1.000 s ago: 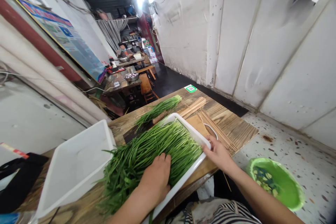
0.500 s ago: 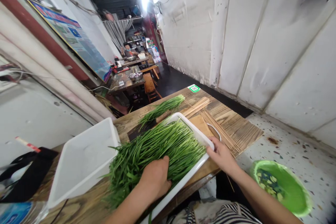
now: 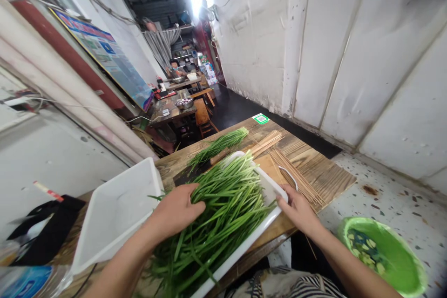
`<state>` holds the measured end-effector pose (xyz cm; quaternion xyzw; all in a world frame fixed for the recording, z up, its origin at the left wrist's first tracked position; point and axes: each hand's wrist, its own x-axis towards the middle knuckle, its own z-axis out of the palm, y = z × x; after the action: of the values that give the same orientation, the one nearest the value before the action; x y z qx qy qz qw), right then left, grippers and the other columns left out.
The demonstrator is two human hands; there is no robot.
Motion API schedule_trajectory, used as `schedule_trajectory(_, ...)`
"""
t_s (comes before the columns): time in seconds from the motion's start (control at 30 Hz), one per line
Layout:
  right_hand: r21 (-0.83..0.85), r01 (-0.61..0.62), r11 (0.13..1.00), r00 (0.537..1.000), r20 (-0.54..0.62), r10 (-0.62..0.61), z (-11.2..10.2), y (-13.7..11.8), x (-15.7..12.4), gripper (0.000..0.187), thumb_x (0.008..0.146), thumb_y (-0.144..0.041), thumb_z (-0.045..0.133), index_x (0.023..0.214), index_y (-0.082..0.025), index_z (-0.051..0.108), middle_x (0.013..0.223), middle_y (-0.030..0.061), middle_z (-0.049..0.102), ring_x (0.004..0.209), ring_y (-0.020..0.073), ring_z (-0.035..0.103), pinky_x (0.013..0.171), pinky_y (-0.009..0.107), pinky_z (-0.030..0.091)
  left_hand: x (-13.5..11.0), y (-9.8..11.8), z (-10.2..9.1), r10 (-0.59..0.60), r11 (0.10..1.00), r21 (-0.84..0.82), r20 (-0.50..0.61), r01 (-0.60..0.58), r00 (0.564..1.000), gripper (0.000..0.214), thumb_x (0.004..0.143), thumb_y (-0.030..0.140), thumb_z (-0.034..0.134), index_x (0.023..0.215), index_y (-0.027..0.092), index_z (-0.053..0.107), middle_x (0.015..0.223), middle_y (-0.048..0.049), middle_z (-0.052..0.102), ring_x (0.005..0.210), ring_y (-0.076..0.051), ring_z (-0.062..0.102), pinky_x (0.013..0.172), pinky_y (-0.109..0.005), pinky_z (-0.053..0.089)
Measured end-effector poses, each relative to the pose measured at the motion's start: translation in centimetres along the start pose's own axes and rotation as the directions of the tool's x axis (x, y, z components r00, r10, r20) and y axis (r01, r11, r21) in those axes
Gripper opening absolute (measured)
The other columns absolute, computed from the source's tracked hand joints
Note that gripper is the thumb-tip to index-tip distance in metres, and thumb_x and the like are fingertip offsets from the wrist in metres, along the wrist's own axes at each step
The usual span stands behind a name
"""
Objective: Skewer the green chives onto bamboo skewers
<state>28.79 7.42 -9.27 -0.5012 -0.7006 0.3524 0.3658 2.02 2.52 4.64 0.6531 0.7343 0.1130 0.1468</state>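
A white tray (image 3: 275, 189) heaped with long green chives (image 3: 223, 205) lies on the wooden table (image 3: 324, 172) in front of me. My left hand (image 3: 176, 209) rests on the left side of the heap, its fingers curled into the stalks. At the tray's right corner my right hand (image 3: 300, 209) grips the rim. A smaller bunch of chives (image 3: 218, 143) lies beyond the tray beside a wooden-handled knife (image 3: 218, 156). Bamboo skewers (image 3: 296, 174) are spread on the table right of the tray.
An empty white tray (image 3: 118, 209) sits tilted at the left. A green bin (image 3: 387, 253) with scraps stands on the speckled floor at the lower right. A black bag (image 3: 38, 228) lies far left. A white wall runs along the right; tables and stools fill the passage behind.
My left hand has moved from the near middle of the chive heap up to its left side, and the stalks have shifted toward me. My right hand stays on the tray corner.
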Motion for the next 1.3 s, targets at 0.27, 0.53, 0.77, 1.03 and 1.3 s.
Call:
schedule_trajectory(0.27, -0.015, 0.019, 1.0, 1.0, -0.014, -0.019, -0.1, -0.2, -0.2, 0.018, 0.079, -0.028, 0.047, 0.083, -0.017, 0.06, 0.064, -0.0006, 0.058, 0.058, 0.0155, 0.052, 0.056, 0.024, 0.042, -1.8, -0.6, 7.2, 0.134, 0.808, 0.582, -0.026, -0.094, 0.991, 0.069, 0.069, 0.025, 0.051, 0.134, 0.016, 0.03, 0.119, -0.0184, 0.047, 0.106, -0.032, 0.042, 0.088, -0.044, 0.032)
schedule_trajectory(0.53, 0.052, 0.011, 0.999, 1.0, -0.027, -0.01, -0.6, -0.5, -0.9, 0.029, 0.083, -0.038, 0.045, 0.099, -0.017, 0.058, 0.067, 0.0011, 0.059, 0.06, 0.0169, 0.055, 0.057, 0.025, 0.044, -2.6, 0.0, 3.4, 0.054, 0.891, 0.439, 0.155, -0.118, 0.986, 0.084, 0.06, 0.038, 0.063, 0.135, 0.023, 0.028, 0.134, -0.0126, 0.04, 0.122, -0.031, 0.034, 0.099, -0.042, 0.027)
schedule_trajectory(0.77, 0.143, 0.003, 0.99, 1.0, 0.004, -0.004, -1.9, -0.9, -2.0, 0.036, 0.091, -0.035, 0.031, 0.113, -0.019, 0.054, 0.06, 0.0, 0.055, 0.058, 0.0175, 0.056, 0.054, 0.025, 0.043, -2.9, 2.6, -1.1, 0.174, 0.916, 0.346, 0.107, -0.201, 0.979, 0.054, 0.07, 0.038, 0.056, 0.121, 0.023, 0.05, 0.125, -0.0048, 0.052, 0.116, -0.025, 0.045, 0.099, -0.037, 0.032)
schedule_trajectory(1.03, 0.081, 0.035, 0.996, 0.994, -0.103, -0.026, -1.7, -1.1, -2.9, 0.041, 0.088, -0.032, 0.036, 0.125, -0.017, 0.045, 0.064, 0.0031, 0.06, 0.058, 0.0192, 0.056, 0.059, 0.03, 0.047, 1.8, 8.8, 5.4, 0.32, 0.899, 0.296, 0.054, -0.322, 0.946, 0.028, 0.08, 0.035, 0.046, 0.09, 0.016, 0.065, 0.088, -0.0107, 0.066, 0.089, -0.024, 0.057, 0.085, -0.036, 0.039)
schedule_trajectory(1.3, 0.079, 0.117, 0.99, 0.992, -0.051, -0.113, -1.5, -1.9, -3.5, 0.031, 0.087, -0.025, 0.039, 0.109, -0.018, 0.06, 0.098, 0.0099, 0.064, 0.091, 0.0227, 0.058, 0.084, 0.036, 0.043, 4.3, 7.3, 8.1, 0.341, 0.929, -0.101, -0.133, -0.355, 0.931, 0.022, 0.079, 0.022, 0.046, 0.083, 0.016, 0.066, 0.084, -0.0068, 0.066, 0.079, -0.017, 0.058, 0.076, -0.029, 0.043)
